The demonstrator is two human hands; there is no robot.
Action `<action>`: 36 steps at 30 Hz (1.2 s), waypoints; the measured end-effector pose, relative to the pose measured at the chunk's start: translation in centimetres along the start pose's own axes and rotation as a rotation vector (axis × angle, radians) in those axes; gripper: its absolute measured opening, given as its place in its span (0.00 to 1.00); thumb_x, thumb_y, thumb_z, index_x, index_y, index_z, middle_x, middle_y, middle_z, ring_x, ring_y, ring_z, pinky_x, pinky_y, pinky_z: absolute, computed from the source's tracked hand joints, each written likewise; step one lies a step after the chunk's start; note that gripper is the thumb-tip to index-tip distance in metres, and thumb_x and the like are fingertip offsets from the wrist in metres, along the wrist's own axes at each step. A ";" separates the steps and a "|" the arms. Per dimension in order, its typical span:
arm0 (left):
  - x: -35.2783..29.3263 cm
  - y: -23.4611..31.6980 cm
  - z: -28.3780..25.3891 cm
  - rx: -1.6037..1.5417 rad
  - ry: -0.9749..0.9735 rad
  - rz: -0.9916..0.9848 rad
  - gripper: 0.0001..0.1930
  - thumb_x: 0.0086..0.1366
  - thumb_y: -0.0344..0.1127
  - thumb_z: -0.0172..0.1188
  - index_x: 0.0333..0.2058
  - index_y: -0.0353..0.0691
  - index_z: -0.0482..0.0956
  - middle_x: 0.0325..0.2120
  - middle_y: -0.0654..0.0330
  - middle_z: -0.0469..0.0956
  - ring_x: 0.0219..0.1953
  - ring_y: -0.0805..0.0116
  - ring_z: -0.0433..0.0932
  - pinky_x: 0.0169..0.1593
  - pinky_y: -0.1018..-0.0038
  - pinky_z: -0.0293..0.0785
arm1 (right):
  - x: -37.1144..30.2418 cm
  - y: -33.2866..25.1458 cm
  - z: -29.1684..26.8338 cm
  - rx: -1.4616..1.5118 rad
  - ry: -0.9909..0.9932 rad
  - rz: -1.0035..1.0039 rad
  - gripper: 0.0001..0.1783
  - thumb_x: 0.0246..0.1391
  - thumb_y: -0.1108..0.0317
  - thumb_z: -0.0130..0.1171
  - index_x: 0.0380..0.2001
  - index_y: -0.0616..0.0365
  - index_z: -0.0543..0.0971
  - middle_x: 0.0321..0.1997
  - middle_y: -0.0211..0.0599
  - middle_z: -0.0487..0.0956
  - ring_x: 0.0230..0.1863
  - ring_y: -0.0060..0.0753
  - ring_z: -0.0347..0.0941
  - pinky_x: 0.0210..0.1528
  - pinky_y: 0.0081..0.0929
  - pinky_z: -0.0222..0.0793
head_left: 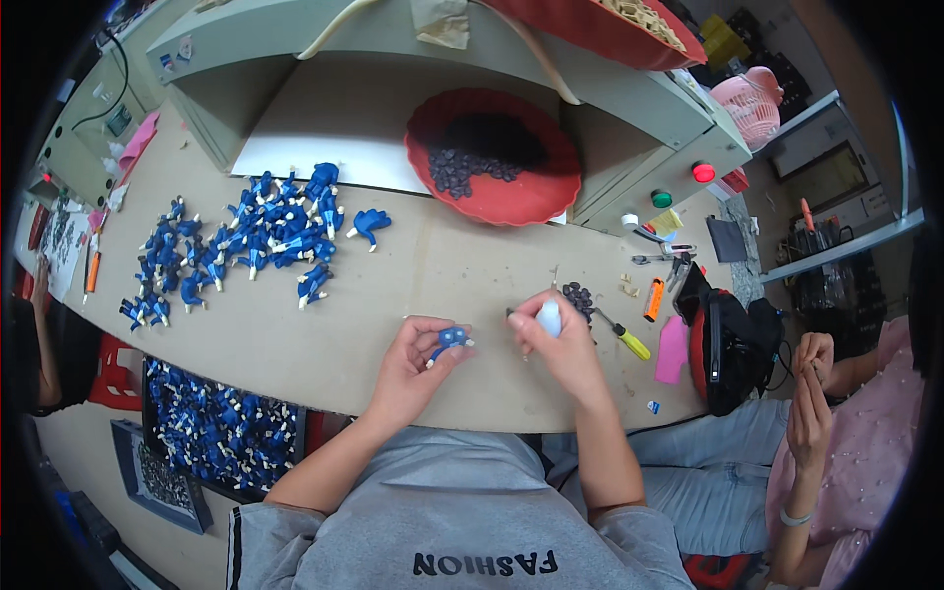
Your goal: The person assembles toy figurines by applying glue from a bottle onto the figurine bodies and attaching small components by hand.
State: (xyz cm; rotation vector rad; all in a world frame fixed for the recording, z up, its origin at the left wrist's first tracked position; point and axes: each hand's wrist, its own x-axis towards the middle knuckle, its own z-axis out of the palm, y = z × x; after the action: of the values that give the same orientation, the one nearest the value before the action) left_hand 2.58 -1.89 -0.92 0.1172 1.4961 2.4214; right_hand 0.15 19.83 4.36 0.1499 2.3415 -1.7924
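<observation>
My left hand is closed around a small blue plastic figure part with pale ends, held over the table in front of me. To its right, my right hand grips a small whitish squeeze bottle. A tiny dark piece shows at the tips of that hand's thumb and forefinger. Just beyond the right hand lies a small heap of dark pieces. Many more blue figure parts are piled on the table's left side.
A red bowl of dark pieces stands under the grey bench housing. At right lie a yellow screwdriver, an orange lighter and a black bag. Left below, a crate holds blue parts. A co-worker's hands are at right.
</observation>
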 end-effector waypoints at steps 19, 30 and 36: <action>-0.9 -1.1 0.5 0.127 0.047 0.155 0.15 0.66 0.16 0.50 0.50 0.35 0.67 0.57 0.47 0.71 0.58 0.63 0.73 0.58 0.69 0.73 | -3.9 0.0 5.6 0.536 -0.088 0.184 0.10 0.58 0.72 0.64 0.36 0.60 0.72 0.34 0.39 0.80 0.31 0.21 0.74 0.36 0.21 0.72; -1.2 -0.6 0.4 0.423 0.090 0.235 0.15 0.64 0.16 0.54 0.48 0.35 0.72 0.55 0.48 0.75 0.55 0.64 0.77 0.56 0.70 0.76 | -3.7 0.1 5.0 0.604 -0.142 0.341 0.07 0.58 0.72 0.62 0.35 0.57 0.73 0.36 0.39 0.81 0.30 0.22 0.72 0.33 0.20 0.70; -1.1 -0.1 0.6 0.644 0.114 0.216 0.17 0.64 0.23 0.60 0.52 0.36 0.75 0.48 0.52 0.79 0.48 0.64 0.81 0.49 0.72 0.78 | -4.2 0.8 5.6 0.309 0.094 0.081 0.08 0.56 0.73 0.65 0.36 0.61 0.76 0.38 0.39 0.81 0.33 0.23 0.76 0.36 0.23 0.73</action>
State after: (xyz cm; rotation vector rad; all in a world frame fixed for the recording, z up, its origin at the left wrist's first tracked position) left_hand 3.80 -1.67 -0.67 0.2882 2.3723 2.0191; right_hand 4.85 14.83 3.08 0.3740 2.0660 -2.1365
